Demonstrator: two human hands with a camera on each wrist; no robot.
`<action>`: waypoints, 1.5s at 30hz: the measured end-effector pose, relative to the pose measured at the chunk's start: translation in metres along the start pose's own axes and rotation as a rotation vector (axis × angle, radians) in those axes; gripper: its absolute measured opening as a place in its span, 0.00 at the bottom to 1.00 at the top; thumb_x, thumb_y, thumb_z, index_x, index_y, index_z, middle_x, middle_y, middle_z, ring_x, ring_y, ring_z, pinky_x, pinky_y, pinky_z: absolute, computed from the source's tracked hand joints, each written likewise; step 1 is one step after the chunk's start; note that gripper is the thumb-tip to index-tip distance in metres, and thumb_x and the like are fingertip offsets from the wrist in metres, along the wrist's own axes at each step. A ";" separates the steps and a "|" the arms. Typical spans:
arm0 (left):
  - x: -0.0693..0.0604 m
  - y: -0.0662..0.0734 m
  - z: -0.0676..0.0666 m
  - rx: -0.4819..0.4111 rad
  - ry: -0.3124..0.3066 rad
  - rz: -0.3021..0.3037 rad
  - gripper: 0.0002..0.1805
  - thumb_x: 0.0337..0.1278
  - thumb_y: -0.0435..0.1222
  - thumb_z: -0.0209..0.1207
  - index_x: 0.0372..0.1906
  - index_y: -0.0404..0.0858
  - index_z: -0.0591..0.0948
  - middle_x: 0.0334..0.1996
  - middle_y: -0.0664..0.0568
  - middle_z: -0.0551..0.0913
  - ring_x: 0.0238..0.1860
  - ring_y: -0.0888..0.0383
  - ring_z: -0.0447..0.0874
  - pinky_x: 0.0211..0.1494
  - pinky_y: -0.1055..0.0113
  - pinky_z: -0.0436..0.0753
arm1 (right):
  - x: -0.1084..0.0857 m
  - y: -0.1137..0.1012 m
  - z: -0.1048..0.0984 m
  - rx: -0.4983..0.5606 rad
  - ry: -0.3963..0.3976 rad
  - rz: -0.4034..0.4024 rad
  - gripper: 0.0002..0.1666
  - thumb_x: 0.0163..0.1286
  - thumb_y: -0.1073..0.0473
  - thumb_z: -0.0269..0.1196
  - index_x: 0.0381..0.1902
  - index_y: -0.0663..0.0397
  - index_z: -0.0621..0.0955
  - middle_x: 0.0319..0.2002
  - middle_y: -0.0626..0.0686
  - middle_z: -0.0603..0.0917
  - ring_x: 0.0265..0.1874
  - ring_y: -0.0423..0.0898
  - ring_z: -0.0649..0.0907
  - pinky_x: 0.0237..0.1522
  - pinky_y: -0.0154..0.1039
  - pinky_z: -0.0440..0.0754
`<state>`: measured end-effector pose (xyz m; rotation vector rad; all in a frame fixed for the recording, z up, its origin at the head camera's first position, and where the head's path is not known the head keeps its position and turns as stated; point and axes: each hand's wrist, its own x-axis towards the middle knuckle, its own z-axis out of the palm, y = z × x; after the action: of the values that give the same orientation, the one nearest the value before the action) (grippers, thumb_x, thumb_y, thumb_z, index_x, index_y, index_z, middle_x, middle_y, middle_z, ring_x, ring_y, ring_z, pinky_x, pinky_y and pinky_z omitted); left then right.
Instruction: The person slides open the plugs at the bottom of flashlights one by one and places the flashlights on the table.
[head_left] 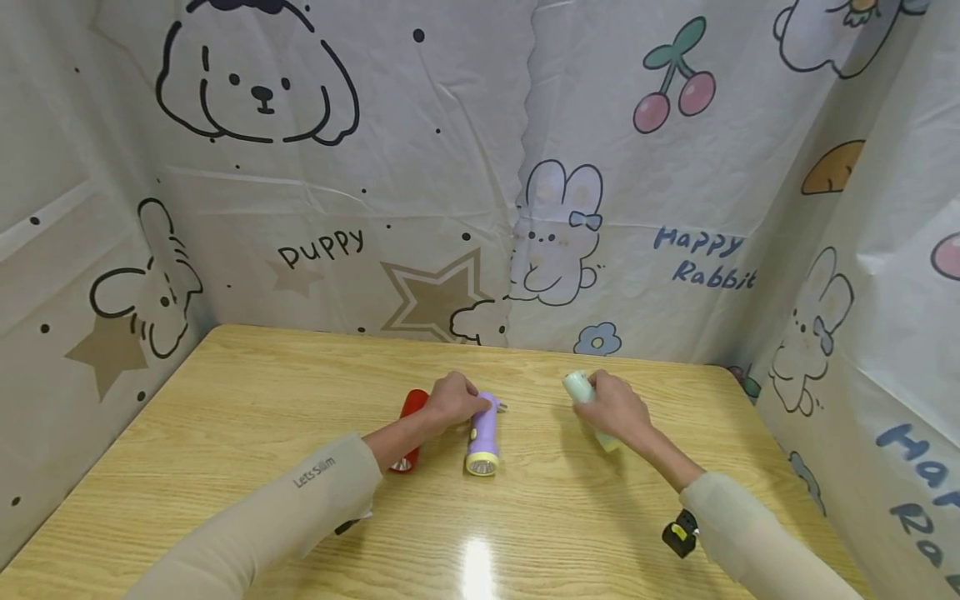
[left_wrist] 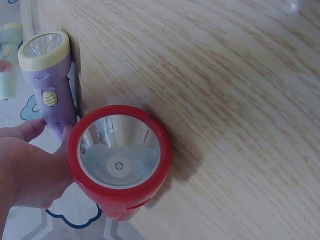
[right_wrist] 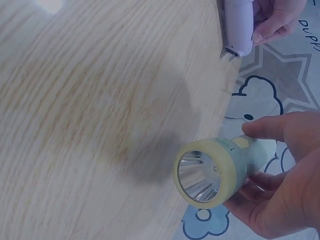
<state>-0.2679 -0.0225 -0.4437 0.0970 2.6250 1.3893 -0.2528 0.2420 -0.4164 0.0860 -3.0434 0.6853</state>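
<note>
A purple flashlight with a pale yellow head lies on the table, lens toward me, small metal prongs showing at its tail. My left hand pinches its tail end; in the left wrist view a finger and thumb sit on either side of it. Partly behind the left forearm lies a red flashlight, its lens facing the wrist camera. My right hand grips a mint-green flashlight around its body. Its yellow head tilts down just over the tabletop, lens toward me.
The wooden table backs onto a printed curtain that also closes in both sides. A small black object with a yellow mark appears beside the right sleeve. A bright reflection shows on the table near the front.
</note>
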 end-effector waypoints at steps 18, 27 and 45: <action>-0.002 0.000 -0.003 -0.001 0.011 0.002 0.17 0.57 0.33 0.67 0.46 0.23 0.84 0.42 0.39 0.84 0.33 0.55 0.79 0.30 0.71 0.77 | 0.000 -0.003 -0.001 0.044 0.061 -0.017 0.28 0.62 0.56 0.69 0.55 0.68 0.76 0.43 0.62 0.83 0.36 0.55 0.82 0.34 0.51 0.81; -0.001 -0.001 -0.003 0.016 0.018 -0.003 0.15 0.56 0.33 0.67 0.43 0.25 0.85 0.37 0.42 0.83 0.29 0.57 0.76 0.27 0.72 0.74 | -0.001 -0.006 -0.001 0.061 0.077 -0.015 0.28 0.63 0.56 0.69 0.55 0.68 0.76 0.43 0.62 0.83 0.36 0.55 0.82 0.34 0.51 0.81; 0.000 -0.002 -0.002 0.001 0.018 -0.010 0.13 0.56 0.33 0.67 0.41 0.26 0.84 0.35 0.44 0.82 0.28 0.58 0.76 0.25 0.73 0.73 | -0.004 -0.011 -0.001 0.110 0.107 -0.031 0.29 0.63 0.55 0.70 0.56 0.68 0.76 0.44 0.63 0.83 0.37 0.55 0.82 0.33 0.49 0.81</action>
<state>-0.2681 -0.0259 -0.4443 0.0713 2.6370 1.3928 -0.2478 0.2324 -0.4113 0.0948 -2.8952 0.8272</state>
